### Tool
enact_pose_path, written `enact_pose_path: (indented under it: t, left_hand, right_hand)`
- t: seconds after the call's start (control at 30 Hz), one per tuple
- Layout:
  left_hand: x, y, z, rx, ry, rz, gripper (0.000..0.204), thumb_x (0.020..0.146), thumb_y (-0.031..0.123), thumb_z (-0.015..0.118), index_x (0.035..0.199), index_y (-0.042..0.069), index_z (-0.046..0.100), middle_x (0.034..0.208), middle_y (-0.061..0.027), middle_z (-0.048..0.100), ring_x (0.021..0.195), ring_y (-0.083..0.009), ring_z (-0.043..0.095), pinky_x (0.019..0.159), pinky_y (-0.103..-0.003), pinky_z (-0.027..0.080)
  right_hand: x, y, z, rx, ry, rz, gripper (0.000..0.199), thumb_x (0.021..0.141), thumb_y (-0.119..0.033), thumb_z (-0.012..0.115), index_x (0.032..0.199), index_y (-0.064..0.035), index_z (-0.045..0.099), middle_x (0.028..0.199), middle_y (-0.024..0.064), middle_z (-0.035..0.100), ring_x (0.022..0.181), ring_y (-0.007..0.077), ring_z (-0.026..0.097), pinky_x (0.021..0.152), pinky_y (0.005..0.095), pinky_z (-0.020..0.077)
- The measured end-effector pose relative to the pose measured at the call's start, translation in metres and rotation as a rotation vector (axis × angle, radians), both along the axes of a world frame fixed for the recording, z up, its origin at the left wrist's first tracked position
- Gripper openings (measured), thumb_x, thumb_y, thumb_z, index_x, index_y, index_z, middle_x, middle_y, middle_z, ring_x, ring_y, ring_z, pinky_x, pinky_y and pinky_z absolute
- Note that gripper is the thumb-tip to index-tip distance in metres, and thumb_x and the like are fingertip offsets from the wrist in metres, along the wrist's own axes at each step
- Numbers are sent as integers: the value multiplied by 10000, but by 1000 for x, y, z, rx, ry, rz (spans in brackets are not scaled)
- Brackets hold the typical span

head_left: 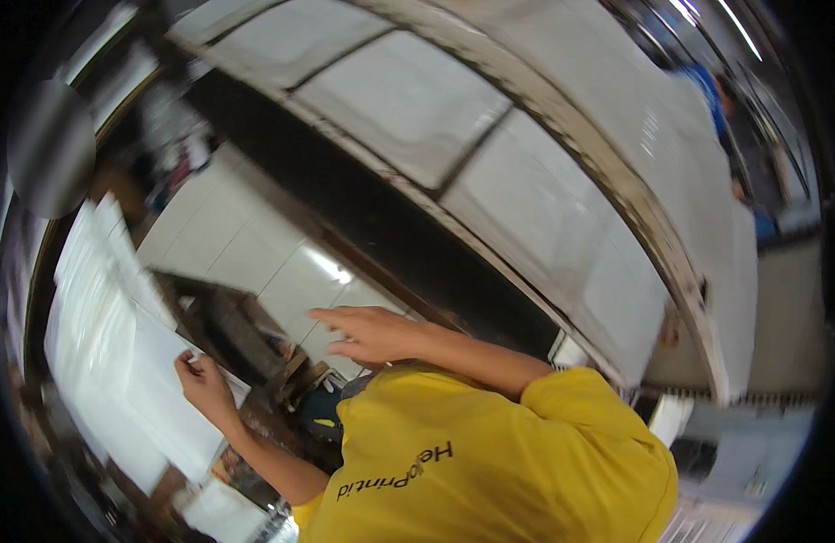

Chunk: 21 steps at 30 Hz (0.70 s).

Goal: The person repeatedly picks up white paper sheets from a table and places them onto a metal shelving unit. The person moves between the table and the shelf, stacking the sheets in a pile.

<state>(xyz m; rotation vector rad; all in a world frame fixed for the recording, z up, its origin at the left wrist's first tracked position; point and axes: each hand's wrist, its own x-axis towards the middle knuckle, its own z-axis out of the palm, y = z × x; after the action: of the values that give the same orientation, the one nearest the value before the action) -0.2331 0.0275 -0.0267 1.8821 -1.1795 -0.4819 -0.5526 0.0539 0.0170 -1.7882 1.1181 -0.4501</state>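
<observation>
The white sheets [119, 353] lie stacked at the left, and the left hand [203, 385] pinches the near edge of the top one, likely to lift or steady it. The right hand [368, 333] hovers open, fingers loosely spread, holding nothing, above the pale floor tiles [255, 244]. Between the hands, a dark open box [232, 330] sits lower; its contents are too blurred to tell. A yellow shirt [490, 462] fills the near side.

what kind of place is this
Probably a print or paper workshop: the left hand grips large white paper sheets, the right hand hovers open above a cluttered dark workbench, beside long pale worktables.
</observation>
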Motion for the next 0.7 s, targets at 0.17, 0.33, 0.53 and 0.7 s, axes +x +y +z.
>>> enact_pose_path:
  t: [0.17,0.33,0.53,0.7]
  left_hand:
    - [-143,25,59,130,40,-470,197,919,54,553,1101,-22,567,673,-86,550,582,-153,477,576,-292,425]
    - [-195,55,62,39,-36,-804,191,917,58,587,1067,-58,566,717,-144,606,636,-174,570,617,-314,468]
    - [-259,97,78,8,51,-903,203,936,72,599,1095,-52,611,717,-128,619,631,-139,556,607,-300,468]
    - [-292,136,76,-156,174,-961,221,910,81,645,1087,-51,631,760,-92,636,613,-115,547,559,-275,463]
  right_hand:
    - [-13,11,41,-55,-195,-84,618,968,-372,537,1462,-46,362,1253,228,550,1132,385,564,974,429,443]
    - [-44,29,38,-134,-141,-233,470,981,-415,491,1228,-25,577,1068,210,613,1006,383,606,880,445,474]
    - [-105,56,32,-215,-121,-400,235,892,-228,554,869,-17,654,818,204,658,802,391,645,722,470,501]
    - [-199,92,56,-316,-107,-644,127,885,-128,602,966,-30,600,813,136,645,731,232,629,691,371,501]
